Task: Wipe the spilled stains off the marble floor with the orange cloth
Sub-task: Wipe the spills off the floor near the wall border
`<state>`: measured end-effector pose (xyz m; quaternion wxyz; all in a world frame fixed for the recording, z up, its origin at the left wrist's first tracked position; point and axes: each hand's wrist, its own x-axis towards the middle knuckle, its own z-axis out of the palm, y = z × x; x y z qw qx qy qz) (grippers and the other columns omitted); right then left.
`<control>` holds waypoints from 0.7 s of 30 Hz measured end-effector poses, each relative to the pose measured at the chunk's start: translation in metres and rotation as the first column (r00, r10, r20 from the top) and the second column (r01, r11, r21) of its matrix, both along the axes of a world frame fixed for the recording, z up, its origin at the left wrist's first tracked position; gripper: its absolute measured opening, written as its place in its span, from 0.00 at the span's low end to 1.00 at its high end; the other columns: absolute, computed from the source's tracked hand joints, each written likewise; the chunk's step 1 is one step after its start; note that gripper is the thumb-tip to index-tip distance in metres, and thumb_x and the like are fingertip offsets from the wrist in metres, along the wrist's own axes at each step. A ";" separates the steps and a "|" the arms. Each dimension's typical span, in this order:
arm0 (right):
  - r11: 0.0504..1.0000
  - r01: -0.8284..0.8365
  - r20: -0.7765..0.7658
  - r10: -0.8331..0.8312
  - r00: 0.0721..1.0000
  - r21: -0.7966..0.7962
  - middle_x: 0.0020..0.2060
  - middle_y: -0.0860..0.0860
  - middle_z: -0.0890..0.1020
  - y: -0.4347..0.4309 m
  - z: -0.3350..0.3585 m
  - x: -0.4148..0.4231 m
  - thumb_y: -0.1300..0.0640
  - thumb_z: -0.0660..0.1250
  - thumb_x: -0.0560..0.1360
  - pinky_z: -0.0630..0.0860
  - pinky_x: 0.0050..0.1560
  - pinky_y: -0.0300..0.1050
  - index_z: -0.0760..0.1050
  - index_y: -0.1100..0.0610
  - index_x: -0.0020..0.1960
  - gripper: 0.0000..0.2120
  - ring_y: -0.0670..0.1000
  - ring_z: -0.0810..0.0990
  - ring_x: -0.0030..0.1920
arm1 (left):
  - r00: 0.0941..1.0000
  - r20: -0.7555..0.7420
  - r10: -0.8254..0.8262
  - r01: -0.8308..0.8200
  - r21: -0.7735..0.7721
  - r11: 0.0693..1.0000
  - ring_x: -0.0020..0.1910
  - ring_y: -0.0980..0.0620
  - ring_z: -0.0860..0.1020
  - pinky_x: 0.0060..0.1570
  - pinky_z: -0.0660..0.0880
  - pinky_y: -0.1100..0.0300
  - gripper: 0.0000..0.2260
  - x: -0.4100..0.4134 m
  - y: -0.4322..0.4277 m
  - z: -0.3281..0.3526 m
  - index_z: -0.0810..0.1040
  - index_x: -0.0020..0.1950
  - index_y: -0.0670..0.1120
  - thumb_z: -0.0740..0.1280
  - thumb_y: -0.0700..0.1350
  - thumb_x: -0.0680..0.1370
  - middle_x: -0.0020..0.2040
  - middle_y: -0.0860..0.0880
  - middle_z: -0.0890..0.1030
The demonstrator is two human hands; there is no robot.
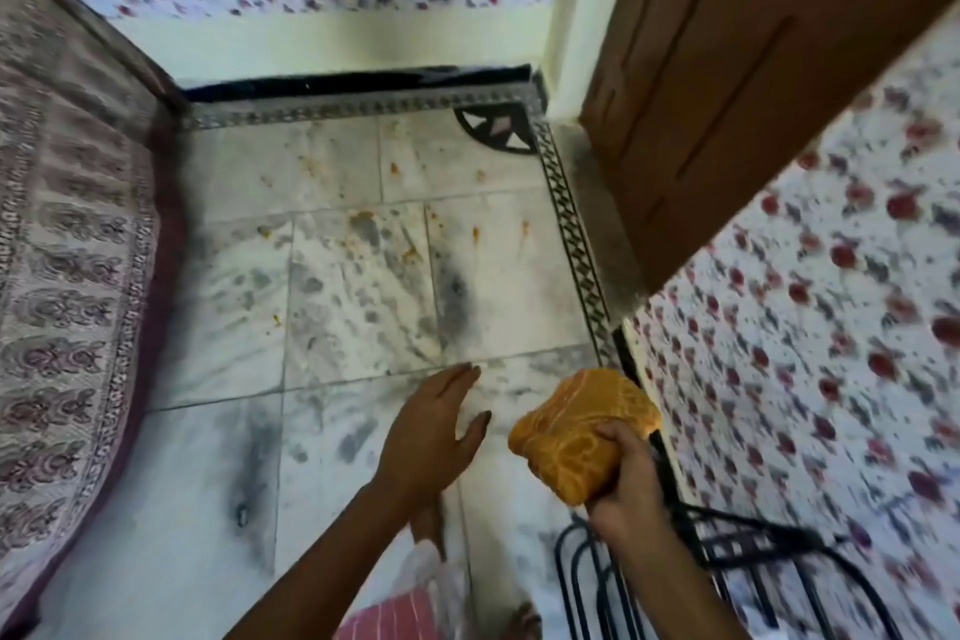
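My right hand (626,476) grips a folded orange cloth (576,431) with a paler woven pattern, held in the air above the marble floor (343,307). My left hand (434,429) hovers just left of the cloth, palm down, fingers spread, holding nothing. Small orange-brown stains (410,252) dot the white and grey marble further ahead, scattered from the middle tiles toward the far wall, with one speck (276,321) nearer on the left.
A bed with a patterned purple cover (67,276) fills the left side. A brown wooden door (737,83) stands open at the right. A black metal chair frame (727,556) is at the lower right, against the floral wall. A black inlaid border (576,234) edges the floor.
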<state>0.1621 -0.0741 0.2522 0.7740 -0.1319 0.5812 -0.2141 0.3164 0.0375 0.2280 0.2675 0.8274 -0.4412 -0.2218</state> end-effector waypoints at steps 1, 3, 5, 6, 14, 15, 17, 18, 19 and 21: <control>1.000 -0.015 0.000 0.015 1.000 -0.015 0.45 0.57 0.79 -0.005 0.005 0.017 0.63 0.59 0.76 0.73 0.52 0.57 0.73 0.58 0.52 0.07 0.59 0.77 0.46 | 1.000 0.002 0.024 -0.024 -0.005 1.000 0.63 0.48 0.73 0.60 0.64 0.63 0.26 0.016 -0.002 0.006 0.73 0.66 0.43 0.59 0.56 0.74 0.64 0.46 0.76; 0.997 -0.056 0.002 0.056 0.998 -0.046 0.45 0.57 0.79 -0.016 0.016 0.051 0.63 0.60 0.76 0.72 0.56 0.58 0.73 0.57 0.53 0.08 0.58 0.77 0.47 | 0.998 0.021 0.054 -0.053 -0.021 0.998 0.63 0.47 0.73 0.60 0.65 0.62 0.27 0.049 -0.009 0.013 0.73 0.66 0.43 0.58 0.58 0.74 0.64 0.45 0.76; 0.993 -0.095 -0.017 0.094 0.995 -0.066 0.44 0.56 0.78 -0.027 0.026 0.083 0.63 0.60 0.76 0.72 0.58 0.57 0.73 0.56 0.48 0.05 0.57 0.77 0.45 | 0.997 0.044 0.058 -0.057 -0.036 0.998 0.62 0.46 0.74 0.59 0.67 0.60 0.29 0.080 -0.018 0.017 0.74 0.65 0.42 0.55 0.59 0.73 0.63 0.44 0.76; 0.990 -0.114 -0.030 0.112 0.993 -0.084 0.43 0.55 0.78 -0.033 0.029 0.095 0.63 0.60 0.76 0.72 0.57 0.57 0.73 0.54 0.46 0.06 0.56 0.77 0.45 | 0.997 0.056 0.053 -0.051 -0.043 0.998 0.62 0.46 0.74 0.58 0.68 0.59 0.29 0.093 -0.022 0.018 0.74 0.66 0.42 0.54 0.59 0.73 0.63 0.44 0.76; 0.962 -0.224 -0.177 0.195 0.965 -0.159 0.43 0.54 0.79 -0.103 0.021 0.169 0.63 0.64 0.74 0.74 0.54 0.57 0.73 0.53 0.43 0.06 0.57 0.78 0.46 | 0.994 0.050 0.095 -0.092 -0.066 0.994 0.65 0.47 0.70 0.61 0.66 0.59 0.26 0.167 -0.083 0.005 0.71 0.68 0.42 0.59 0.55 0.74 0.66 0.45 0.74; 0.958 -0.237 -0.212 0.201 0.956 -0.162 0.43 0.54 0.79 -0.116 0.012 0.177 0.63 0.65 0.74 0.75 0.55 0.57 0.74 0.53 0.43 0.05 0.58 0.78 0.47 | 0.994 0.051 0.097 -0.093 -0.062 0.994 0.65 0.47 0.70 0.62 0.66 0.59 0.27 0.173 -0.091 -0.001 0.71 0.68 0.42 0.58 0.56 0.74 0.66 0.45 0.74; 0.945 -0.262 -0.294 0.198 0.935 -0.195 0.45 0.55 0.79 -0.142 -0.003 0.193 0.63 0.66 0.72 0.76 0.53 0.56 0.74 0.55 0.45 0.04 0.59 0.78 0.48 | 0.994 0.055 0.099 -0.095 -0.063 0.993 0.65 0.46 0.71 0.61 0.67 0.58 0.30 0.184 -0.106 -0.013 0.71 0.68 0.42 0.55 0.60 0.74 0.66 0.44 0.74; 0.932 -0.286 -0.333 0.203 0.921 -0.223 0.45 0.55 0.79 -0.157 -0.011 0.202 0.63 0.67 0.72 0.76 0.51 0.55 0.74 0.56 0.48 0.06 0.58 0.78 0.48 | 0.992 0.051 0.119 -0.116 -0.061 0.991 0.64 0.47 0.71 0.61 0.67 0.59 0.31 0.190 -0.114 -0.021 0.71 0.68 0.42 0.53 0.61 0.73 0.66 0.45 0.74; 0.918 -0.309 -0.370 0.204 0.906 -0.250 0.46 0.55 0.79 -0.170 -0.019 0.210 0.63 0.67 0.71 0.76 0.50 0.54 0.74 0.56 0.50 0.08 0.59 0.78 0.48 | 0.989 0.047 0.137 -0.134 -0.063 0.989 0.64 0.47 0.72 0.60 0.66 0.60 0.31 0.194 -0.121 -0.026 0.71 0.68 0.42 0.52 0.61 0.73 0.65 0.45 0.74; 0.866 -0.396 -0.449 0.237 0.862 -0.304 0.47 0.57 0.79 -0.195 -0.031 0.228 0.63 0.68 0.71 0.76 0.52 0.56 0.73 0.56 0.51 0.10 0.59 0.78 0.48 | 0.984 0.019 0.180 -0.178 -0.063 0.982 0.64 0.48 0.72 0.59 0.64 0.63 0.31 0.204 -0.136 -0.036 0.72 0.68 0.43 0.52 0.61 0.73 0.66 0.46 0.74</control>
